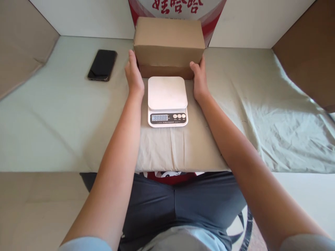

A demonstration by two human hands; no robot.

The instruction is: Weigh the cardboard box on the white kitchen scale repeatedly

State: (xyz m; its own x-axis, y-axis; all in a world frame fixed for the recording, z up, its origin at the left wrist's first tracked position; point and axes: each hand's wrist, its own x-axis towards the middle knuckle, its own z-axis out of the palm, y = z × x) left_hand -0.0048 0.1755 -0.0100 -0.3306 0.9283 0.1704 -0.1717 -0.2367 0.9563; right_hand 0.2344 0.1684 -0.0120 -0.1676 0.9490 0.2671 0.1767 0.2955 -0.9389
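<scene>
— What do the hands hold?

— The person's left hand (134, 75) and right hand (199, 81) press flat against opposite ends of a plain brown cardboard box (169, 47), fingers extended, clamping it between the palms.

— Where does the box sit?

— On the pale green cloth (248, 101) covering the table, just behind a white square-topped digital kitchen scale (167, 101) whose display is lit. The scale lies between the two wrists.

— And around them?

— A black smartphone (102, 65) lies face up, well to the left. A red-and-white printed carton (214, 17) stands behind the box against the wall.
</scene>
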